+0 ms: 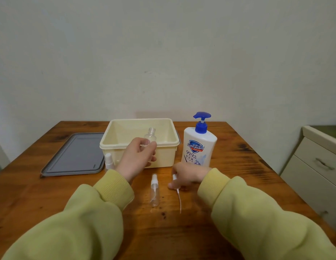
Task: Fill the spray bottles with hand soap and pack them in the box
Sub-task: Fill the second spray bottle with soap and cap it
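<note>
My left hand (pixel 138 157) grips a small clear spray bottle (pixel 151 135) upright, its neck uncapped, in front of the cream box (pixel 111 145). My right hand (pixel 186 174) rests low on the table and pinches a white spray head (pixel 175 177) whose thin dip tube (pixel 179 200) trails toward me. A second clear spray bottle (pixel 154 190), capped, lies on the table between my hands. A third capped bottle (pixel 108 161) stands at the box's left front corner. The white hand soap bottle (pixel 198 145) with a blue pump stands right of the box.
The box's grey lid (pixel 75 154) lies flat left of the box. The wooden table (pixel 238 166) ends at a wall behind. A cream drawer cabinet (pixel 317 166) stands beyond the table's right edge.
</note>
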`<state>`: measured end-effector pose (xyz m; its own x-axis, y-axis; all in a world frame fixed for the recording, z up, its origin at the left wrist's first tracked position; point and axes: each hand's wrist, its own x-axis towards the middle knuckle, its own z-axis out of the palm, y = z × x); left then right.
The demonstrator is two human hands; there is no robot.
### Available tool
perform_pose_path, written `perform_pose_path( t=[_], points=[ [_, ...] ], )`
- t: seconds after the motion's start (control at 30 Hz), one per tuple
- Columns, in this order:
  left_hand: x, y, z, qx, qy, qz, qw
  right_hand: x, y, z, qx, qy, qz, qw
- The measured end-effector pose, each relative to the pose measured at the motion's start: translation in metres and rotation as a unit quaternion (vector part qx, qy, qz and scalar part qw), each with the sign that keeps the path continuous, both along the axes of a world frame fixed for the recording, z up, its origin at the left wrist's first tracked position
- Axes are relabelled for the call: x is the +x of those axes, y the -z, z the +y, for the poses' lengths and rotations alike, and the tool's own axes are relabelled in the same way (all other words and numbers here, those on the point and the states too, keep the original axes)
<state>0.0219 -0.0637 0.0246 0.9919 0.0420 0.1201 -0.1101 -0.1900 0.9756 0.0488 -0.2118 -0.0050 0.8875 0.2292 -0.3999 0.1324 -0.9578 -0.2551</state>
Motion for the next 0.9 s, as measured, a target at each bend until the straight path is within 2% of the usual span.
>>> perform_pose_path(
  t=[0.2, 0.37, 0.5, 0.6, 0.67, 0.73, 0.8, 0.9],
  points=[
    [0.0, 0.003, -0.004, 0.0, 0.013, 0.002, 1.0, 0.0, 0.004, -0.001, -0.003, 0.003, 0.035, 0.999],
    [0.002, 0.002, -0.007, 0.026, 0.039, 0.005, 0.999, -0.001, 0.004, -0.002, -0.061, -0.016, 0.015, 0.998],
    [0.004, 0.001, -0.019, 0.062, 0.053, -0.003, 0.997, -0.01, -0.017, -0.009, -0.033, -0.017, -0.013, 0.999],
    [0.01, -0.001, -0.032, 0.095, 0.061, -0.012, 0.994, -0.016, -0.051, -0.024, 0.043, -0.002, -0.066, 0.997],
    [0.017, -0.003, -0.04, 0.114, 0.065, -0.026, 0.991, -0.015, -0.073, -0.035, 0.14, 0.022, -0.119, 0.983],
    [0.023, -0.004, -0.047, 0.124, 0.067, -0.045, 0.989, -0.009, -0.092, -0.042, 0.257, 0.055, -0.173, 0.949],
    [0.031, -0.006, -0.053, 0.138, 0.065, -0.069, 0.986, 0.0, -0.108, -0.046, 0.379, 0.082, -0.2, 0.9],
    [0.039, -0.007, -0.059, 0.163, 0.05, -0.106, 0.98, 0.014, -0.131, -0.047, 0.466, 0.095, -0.233, 0.848]
  ],
)
